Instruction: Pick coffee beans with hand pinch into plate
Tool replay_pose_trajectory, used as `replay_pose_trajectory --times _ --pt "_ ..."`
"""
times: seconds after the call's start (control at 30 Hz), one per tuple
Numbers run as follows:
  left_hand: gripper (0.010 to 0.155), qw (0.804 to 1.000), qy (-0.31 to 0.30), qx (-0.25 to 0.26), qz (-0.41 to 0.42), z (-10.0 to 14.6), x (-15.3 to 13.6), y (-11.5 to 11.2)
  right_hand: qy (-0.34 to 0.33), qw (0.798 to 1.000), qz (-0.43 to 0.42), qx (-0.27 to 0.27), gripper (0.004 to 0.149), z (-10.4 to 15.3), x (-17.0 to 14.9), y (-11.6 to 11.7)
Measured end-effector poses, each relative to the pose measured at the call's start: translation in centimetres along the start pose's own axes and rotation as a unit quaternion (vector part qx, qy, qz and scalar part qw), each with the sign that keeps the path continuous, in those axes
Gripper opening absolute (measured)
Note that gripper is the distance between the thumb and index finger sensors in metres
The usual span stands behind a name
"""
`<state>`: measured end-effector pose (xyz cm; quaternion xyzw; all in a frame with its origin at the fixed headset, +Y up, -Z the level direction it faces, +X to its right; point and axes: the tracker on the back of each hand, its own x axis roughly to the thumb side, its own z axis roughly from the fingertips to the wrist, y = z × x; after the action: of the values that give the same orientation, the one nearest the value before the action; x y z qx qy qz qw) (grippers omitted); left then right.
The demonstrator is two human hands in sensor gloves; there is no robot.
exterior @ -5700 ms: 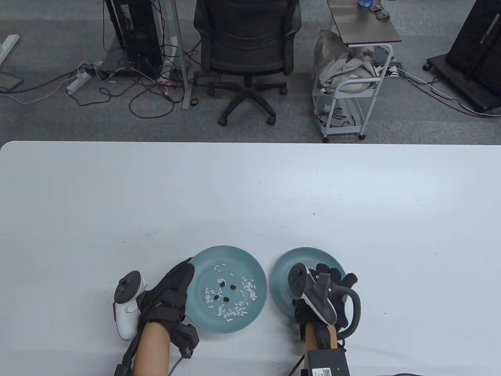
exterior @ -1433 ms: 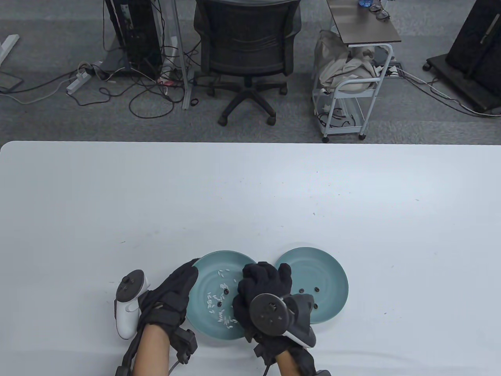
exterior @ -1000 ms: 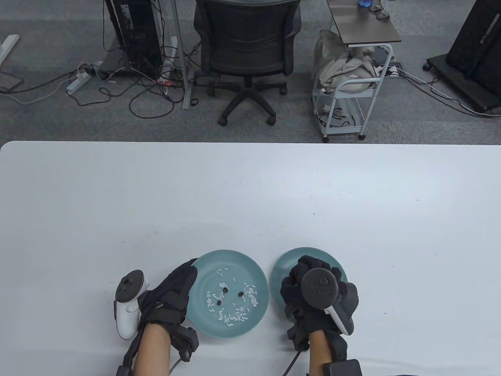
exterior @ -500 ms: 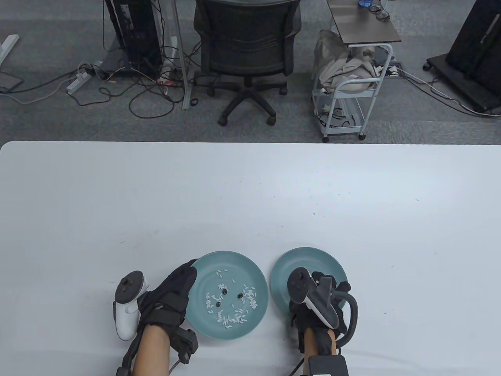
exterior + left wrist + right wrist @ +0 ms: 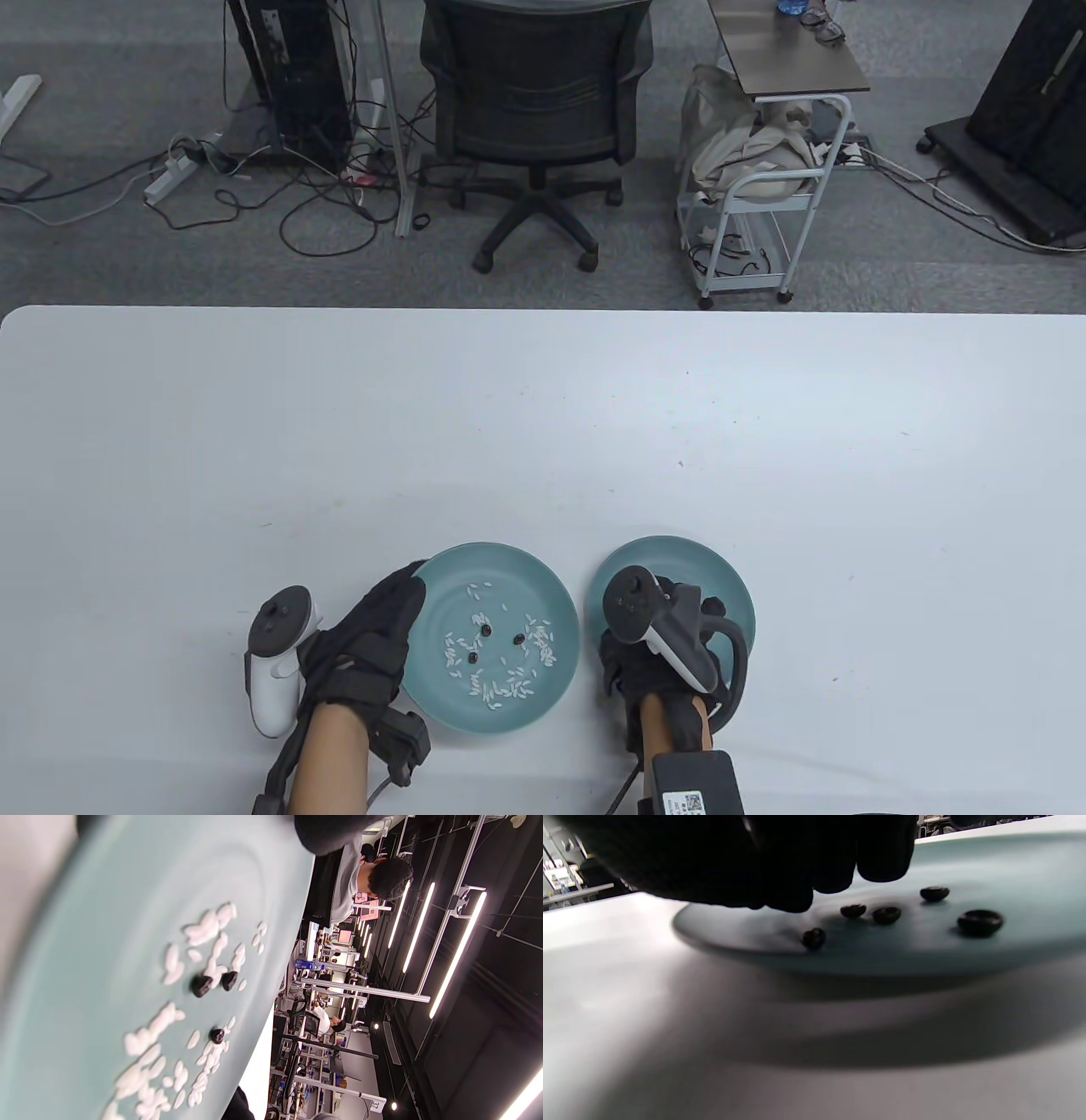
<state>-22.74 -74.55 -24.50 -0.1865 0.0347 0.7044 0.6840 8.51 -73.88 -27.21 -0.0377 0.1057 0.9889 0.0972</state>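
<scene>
Two teal plates sit side by side near the table's front edge. The left plate (image 5: 509, 556) holds white rice grains (image 5: 501, 683) and three dark coffee beans (image 5: 517, 637), which also show in the left wrist view (image 5: 201, 985). My left hand (image 5: 414, 579) holds that plate's left rim. The right plate (image 5: 679, 552) holds several coffee beans (image 5: 886, 915). My right hand (image 5: 691, 598) hovers low over the right plate's near left part. Its fingertips (image 5: 882, 861) hang just above the beans, with no bean seen between them.
The white table (image 5: 543, 424) stretches far behind the plates. Beyond its far edge stand an office chair (image 5: 534, 110) and a small white cart (image 5: 755, 212) on the floor.
My right hand pinched a bean from the left plate, carried it right over the right plate, and has since shifted slightly left and back. The left plate has one bean fewer. My left hand stayed.
</scene>
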Motion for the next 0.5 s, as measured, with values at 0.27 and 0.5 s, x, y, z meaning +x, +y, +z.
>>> replay_pose_trajectory --times 0.27,0.5 --pt "0.054 1.0 -0.008 0.014 0.008 0.2 0.0 0.0 0.005 0.998 0.051 0.024 0.04 0.4 1.4 0.5" --pt "0.054 1.0 -0.007 0.017 0.005 0.2 0.0 0.0 0.006 0.996 0.093 0.016 0.037 0.7 1.5 0.4"
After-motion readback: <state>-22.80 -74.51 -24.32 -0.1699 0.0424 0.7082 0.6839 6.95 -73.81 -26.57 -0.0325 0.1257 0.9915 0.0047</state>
